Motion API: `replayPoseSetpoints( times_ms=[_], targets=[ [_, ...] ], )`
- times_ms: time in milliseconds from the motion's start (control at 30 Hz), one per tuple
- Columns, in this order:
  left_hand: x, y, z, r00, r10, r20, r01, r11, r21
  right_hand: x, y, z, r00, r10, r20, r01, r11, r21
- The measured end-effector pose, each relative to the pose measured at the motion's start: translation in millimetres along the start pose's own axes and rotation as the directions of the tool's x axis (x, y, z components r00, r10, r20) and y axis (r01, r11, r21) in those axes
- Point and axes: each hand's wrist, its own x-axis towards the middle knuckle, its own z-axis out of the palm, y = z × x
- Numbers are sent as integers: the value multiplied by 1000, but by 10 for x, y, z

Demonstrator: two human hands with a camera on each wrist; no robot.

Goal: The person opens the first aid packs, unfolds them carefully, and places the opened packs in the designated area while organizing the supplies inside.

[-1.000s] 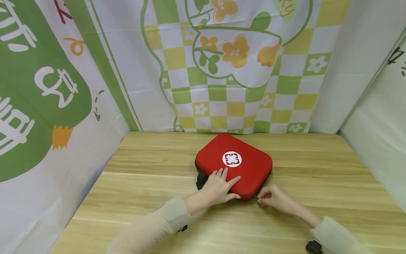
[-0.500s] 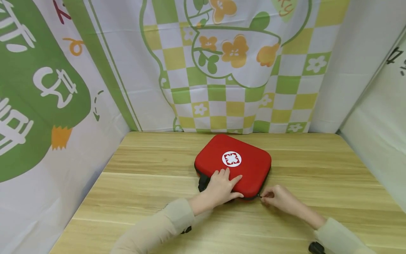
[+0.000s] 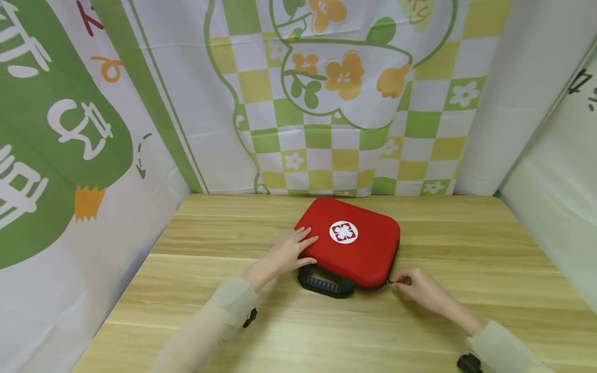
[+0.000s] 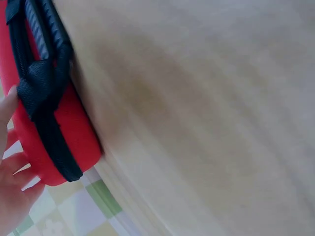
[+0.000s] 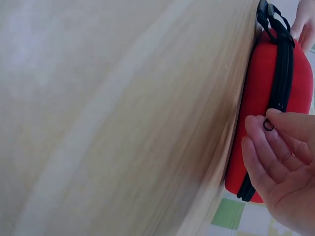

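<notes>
A red first-aid case (image 3: 361,248) with a white round emblem lies flat on the wooden table. Its black handle (image 3: 325,285) points toward me at the front. My left hand (image 3: 285,255) rests on the lid's left corner, fingers spread and nearly straight. In the left wrist view its thumb sits beside the handle's base. At the front right corner, my right hand (image 3: 416,290) pinches a zipper pull (image 5: 268,125) between thumb and fingertips. The pull ends in a small dark ring. A black zipper (image 5: 281,73) runs along the case's side, partly hidden behind the right fingers.
The wooden table (image 3: 224,228) ends at a checkered, flower-printed curtain (image 3: 345,160) close behind the case. Printed cloth (image 3: 140,207) also hangs along the left side and another white cloth (image 3: 555,207) along the right.
My left hand has slid left from the lid's front to its left corner, uncovering the handle. My right hand has moved slightly right and farther away along the case's edge with the zipper pull.
</notes>
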Motion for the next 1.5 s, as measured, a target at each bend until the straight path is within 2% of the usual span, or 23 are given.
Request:
replayPoseSetpoints(
  times_ms=[200, 333, 667, 800, 967, 1133, 1233, 1300, 1400, 1500],
  targets=[
    [-136, 6, 16, 992, 85, -90, -84, 996, 15, 16, 37, -44, 995, 37, -88, -45, 995, -88],
    [-222, 51, -7, 981, 143, -133, -142, 990, 15, 38, 89, -90, 991, 73, -114, -85, 990, -109],
    [-453, 274, -62, 969, 211, -128, -216, 976, -27, 171, 281, -204, 984, 95, -147, -105, 992, -63],
    [-529, 364, -74, 969, 215, -120, -218, 976, -12, 239, 314, -230, 981, 103, -162, -115, 991, -69],
    [-606, 449, -85, 967, 223, -122, -225, 974, 2, 338, 346, -246, 983, 72, -171, -89, 992, -92],
    [-663, 526, -71, 948, 271, -169, -269, 963, 34, 450, 393, -261, 985, 79, -151, -95, 990, -102],
    [-684, 563, -62, 936, 298, -188, -301, 953, 14, 507, 424, -267, 986, 70, -148, -87, 990, -111],
    [-691, 571, -59, 936, 305, -174, -315, 949, -30, 536, 437, -271, 988, 66, -137, -81, 991, -107],
    [-681, 554, -73, 948, 298, -110, -310, 945, -109, 561, 443, -276, 991, 65, -116, -76, 993, -93],
    [-657, 519, -91, 952, 300, -60, -305, 944, -127, 562, 435, -284, 992, 57, -109, -67, 994, -89]
  ],
)
